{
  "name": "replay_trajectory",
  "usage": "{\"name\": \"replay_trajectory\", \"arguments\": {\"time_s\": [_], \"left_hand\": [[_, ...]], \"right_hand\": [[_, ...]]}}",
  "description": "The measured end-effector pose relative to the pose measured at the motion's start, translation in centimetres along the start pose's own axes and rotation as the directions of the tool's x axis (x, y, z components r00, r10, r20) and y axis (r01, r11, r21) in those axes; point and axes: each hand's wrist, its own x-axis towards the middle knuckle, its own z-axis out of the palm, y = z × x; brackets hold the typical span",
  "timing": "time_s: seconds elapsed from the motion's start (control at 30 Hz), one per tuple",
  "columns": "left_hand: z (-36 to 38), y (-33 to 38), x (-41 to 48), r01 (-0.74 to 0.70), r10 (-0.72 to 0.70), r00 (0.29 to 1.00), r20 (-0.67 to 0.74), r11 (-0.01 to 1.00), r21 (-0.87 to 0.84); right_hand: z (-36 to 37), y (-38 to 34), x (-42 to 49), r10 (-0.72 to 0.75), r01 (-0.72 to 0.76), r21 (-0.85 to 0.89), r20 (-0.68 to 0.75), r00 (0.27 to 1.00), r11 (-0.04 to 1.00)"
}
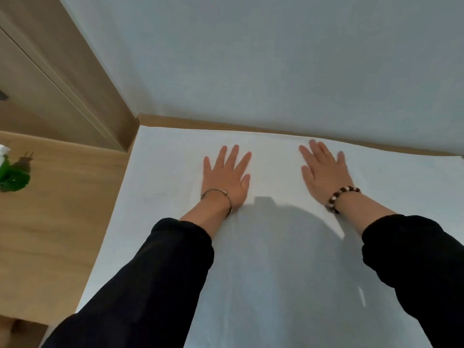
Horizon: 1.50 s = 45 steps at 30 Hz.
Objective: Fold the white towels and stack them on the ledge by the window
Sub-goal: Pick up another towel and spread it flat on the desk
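Observation:
A white towel (276,167) lies spread flat over a white surface that runs up to the wall. My left hand (226,174) rests palm down on the towel, fingers spread, with a thin metal bangle at the wrist. My right hand (324,172) lies flat on it too, about a hand's width to the right, wearing a beaded bracelet. Neither hand grips the cloth. Black sleeves cover both forearms. The towel's edges are hard to tell from the white surface beneath.
A wooden strip (251,125) runs along the foot of the pale wall (251,59) just beyond my fingertips. A wooden counter (62,209) lies to the left, with a green object (13,177) on it and wooden cabinet panels (50,79) behind.

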Motion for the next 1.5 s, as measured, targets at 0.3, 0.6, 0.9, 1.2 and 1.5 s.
{"name": "replay_trajectory", "arguments": {"time_s": [0.3, 0.6, 0.9, 1.2, 1.5], "left_hand": [[-0.5, 6.4, -7.7, -0.070, 0.079, 0.991, 0.104, 0.994, -0.088], [2.8, 9.8, -17.8, -0.023, 0.026, 0.996, 0.085, 0.999, -0.035], [1.8, 13.0, -18.8, 0.144, -0.146, 0.985, 0.094, 0.989, 0.027], [4.1, 22.8, -23.0, -0.130, 0.128, 0.989, 0.071, 0.991, 0.030], [4.3, 23.2, -22.9, -0.088, 0.086, 0.994, 0.069, 0.996, 0.029]], "right_hand": [[2.6, -3.5, -12.2, -0.022, 0.028, 0.103, -0.058, 0.998, 0.994], [1.9, -1.7, -13.4, -0.055, 0.049, 0.069, 0.081, 0.995, 0.996], [3.8, 7.2, -24.1, -0.011, 0.007, 0.038, 0.115, 0.993, 0.999], [5.0, 15.1, -29.3, 0.223, -0.227, 0.066, 0.069, 0.973, 0.972], [3.9, 19.9, -30.9, 0.711, -0.619, 0.524, 0.035, 0.703, 0.585]]}}
